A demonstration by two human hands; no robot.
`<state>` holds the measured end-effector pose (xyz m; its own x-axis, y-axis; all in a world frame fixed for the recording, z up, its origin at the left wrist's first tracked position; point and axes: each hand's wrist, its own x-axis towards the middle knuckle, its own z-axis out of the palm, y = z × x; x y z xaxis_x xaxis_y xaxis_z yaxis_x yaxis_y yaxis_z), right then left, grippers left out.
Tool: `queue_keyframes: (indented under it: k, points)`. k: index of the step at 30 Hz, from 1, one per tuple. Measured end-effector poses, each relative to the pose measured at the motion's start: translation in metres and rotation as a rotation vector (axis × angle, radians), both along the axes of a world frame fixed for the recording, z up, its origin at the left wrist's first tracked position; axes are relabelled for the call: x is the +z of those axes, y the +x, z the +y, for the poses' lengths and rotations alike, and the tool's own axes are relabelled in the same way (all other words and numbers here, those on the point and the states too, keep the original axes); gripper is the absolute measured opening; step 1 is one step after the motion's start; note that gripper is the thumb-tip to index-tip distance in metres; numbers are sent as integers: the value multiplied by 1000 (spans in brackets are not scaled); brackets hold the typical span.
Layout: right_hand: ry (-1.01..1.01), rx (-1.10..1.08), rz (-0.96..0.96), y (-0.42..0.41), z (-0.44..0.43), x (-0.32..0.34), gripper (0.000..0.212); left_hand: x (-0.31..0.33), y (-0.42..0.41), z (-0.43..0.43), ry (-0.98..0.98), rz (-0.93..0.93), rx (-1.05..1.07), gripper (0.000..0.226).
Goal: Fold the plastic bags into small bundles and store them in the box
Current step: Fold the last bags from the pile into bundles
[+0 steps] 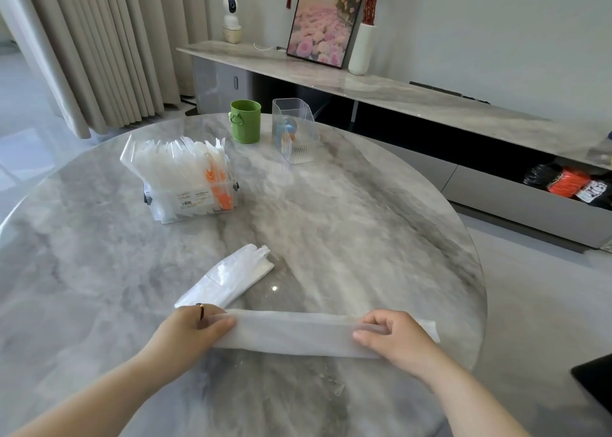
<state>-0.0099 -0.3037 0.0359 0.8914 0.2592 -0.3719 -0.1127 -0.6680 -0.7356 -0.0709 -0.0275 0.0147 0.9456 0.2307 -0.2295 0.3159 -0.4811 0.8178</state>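
A white plastic bag folded into a long flat strip (294, 332) lies across the near part of the round marble table (381, 224). My left hand (192, 330) pinches the strip's left end. My right hand (394, 337) pinches it near the right end, and a short piece of the strip sticks out past that hand. Just behind the left hand lies a second white bag (231, 277), loosely folded and slanting up to the right. Farther back on the left stands a clear plastic box (195, 201) packed with upright folded bags, one of them orange and white.
A green cup (245, 121) and a clear ribbed holder (294, 135) stand at the table's far side. Behind runs a long low marble cabinet (430, 102) with a picture, a white vase and a small camera. A dark object (596, 383) shows at the right edge.
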Motion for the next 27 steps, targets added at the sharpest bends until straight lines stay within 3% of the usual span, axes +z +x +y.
queue_keyframes:
  k: [4,7,11,14,16,20,27]
  points:
    - [-87,-103,-59,6,10,-11,30,-8,7,-6,82,-22,145,28]
    - [-217,-97,-169,4,22,-15,34,-9,5,-12,182,-62,174,17]
    - [-332,-43,-246,0,29,-16,11,-2,5,-16,212,-128,174,24]
    - [-383,-45,-259,1,31,-18,6,-3,3,-16,525,-491,29,6]
    - [-389,-55,-275,1,32,-19,6,-8,0,-24,644,-674,-210,23]
    - [-406,-61,-318,0,31,-19,7,-29,-4,-46,713,-560,-509,45]
    - [-479,-43,-282,-3,35,-14,4,-49,-3,-43,799,-426,-481,52]
